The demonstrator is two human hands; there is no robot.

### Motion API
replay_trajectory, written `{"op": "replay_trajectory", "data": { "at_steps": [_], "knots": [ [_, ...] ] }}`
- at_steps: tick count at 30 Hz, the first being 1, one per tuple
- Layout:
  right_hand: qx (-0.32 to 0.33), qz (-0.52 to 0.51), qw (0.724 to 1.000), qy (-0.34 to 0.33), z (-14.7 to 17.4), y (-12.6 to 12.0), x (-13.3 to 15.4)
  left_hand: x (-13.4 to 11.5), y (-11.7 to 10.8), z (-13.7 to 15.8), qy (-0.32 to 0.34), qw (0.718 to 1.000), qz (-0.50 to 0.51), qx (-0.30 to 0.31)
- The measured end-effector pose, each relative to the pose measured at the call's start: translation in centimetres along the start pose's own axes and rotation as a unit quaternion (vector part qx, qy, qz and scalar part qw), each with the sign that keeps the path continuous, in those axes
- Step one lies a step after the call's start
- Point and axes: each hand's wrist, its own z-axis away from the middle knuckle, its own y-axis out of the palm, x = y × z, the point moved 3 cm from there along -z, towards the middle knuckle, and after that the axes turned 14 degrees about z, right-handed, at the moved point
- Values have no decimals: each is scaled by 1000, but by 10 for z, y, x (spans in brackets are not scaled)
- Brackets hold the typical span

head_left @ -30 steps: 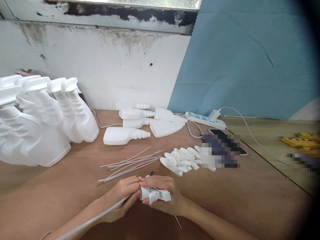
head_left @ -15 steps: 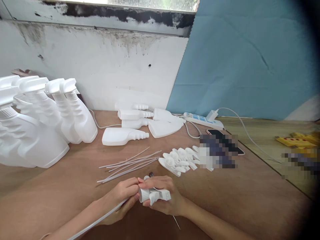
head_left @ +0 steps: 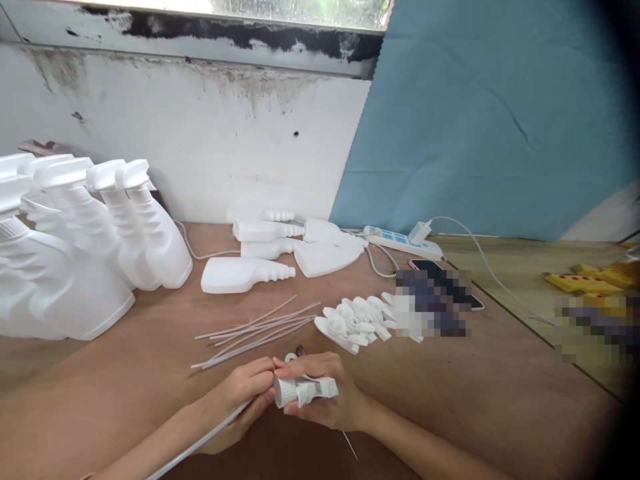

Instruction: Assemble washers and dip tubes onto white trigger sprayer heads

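My right hand (head_left: 333, 387) is closed around a white trigger spray head (head_left: 305, 392), its ribbed collar turned toward the left. In my left hand (head_left: 245, 397) a thin white dip tube (head_left: 203, 440) is pinched, running back along the forearm to the lower edge. The fingertips of both hands meet at the collar; whether the tube's end sits inside it is hidden. Beneath the right hand a thin pale rod (head_left: 350, 445) pokes out, and a small dark-tipped piece (head_left: 300, 351) shows above it. Several loose dip tubes (head_left: 255, 332) lie just beyond my hands.
Trigger head parts (head_left: 355, 320) lie in a group right of the tubes. Empty-looking white bottles (head_left: 245, 275) rest on their sides by the wall. Assembled spray bottles (head_left: 165, 247) stand at left. A power strip (head_left: 405, 242) and a phone (head_left: 445, 280) are at right.
The whole view has shifted slightly. Both hands keep their hold on the spray head and tube, with almost no visible movement between them.
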Motion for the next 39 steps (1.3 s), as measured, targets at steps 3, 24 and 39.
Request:
{"op": "replay_trajectory", "data": {
  "at_steps": [3,24,39],
  "knots": [
    [8,-10,1000,6,-1,0,0,-3,-1,-1,-14,1000,-3,2],
    [28,-90,994,53,3,4,-8,-2,1,1,-42,999,-1,30],
    [58,-173,976,117,7,4,-15,-2,3,1,-20,999,28,28]
  ]
}}
